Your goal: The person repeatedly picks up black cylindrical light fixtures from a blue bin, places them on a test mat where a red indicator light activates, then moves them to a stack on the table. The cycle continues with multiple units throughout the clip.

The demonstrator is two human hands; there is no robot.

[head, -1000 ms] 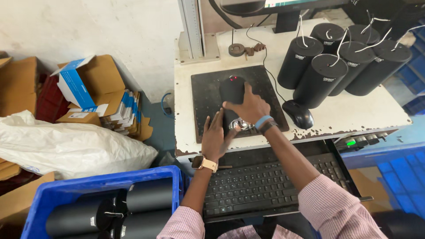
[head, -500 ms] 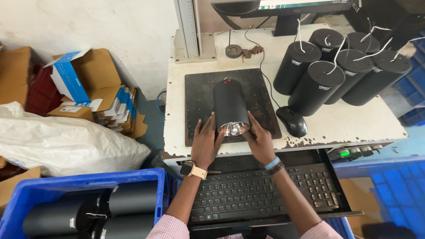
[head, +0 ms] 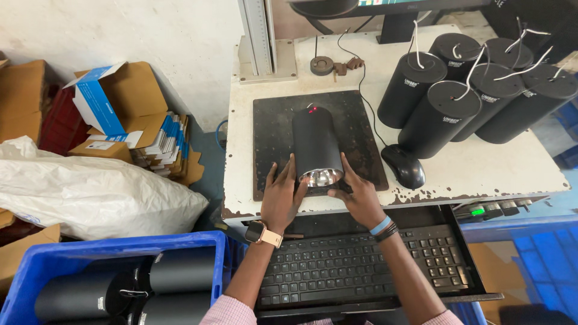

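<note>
A black cylindrical lamp housing (head: 315, 144) lies on its side on a dark perforated plate (head: 274, 129), its shiny open end facing me and red light dots on its far end. My left hand (head: 282, 195) presses against the left of the cylinder's near end, fingers spread. My right hand (head: 359, 194) touches the right of the same end. Both hands steady the cylinder between them.
Several upright black cylinders with white wires (head: 469, 96) crowd the right of the white bench (head: 475, 168). A black mouse (head: 404, 166) lies beside the plate, a keyboard (head: 355, 265) sits on a tray below. A blue crate (head: 90, 256) of black cylinders, a white bag (head: 90, 195) and cardboard boxes (head: 114, 102) lie left.
A second ago my right hand lay over the top of the cylinder. It has since dropped to the near right end, so both hands now flank the open end.
</note>
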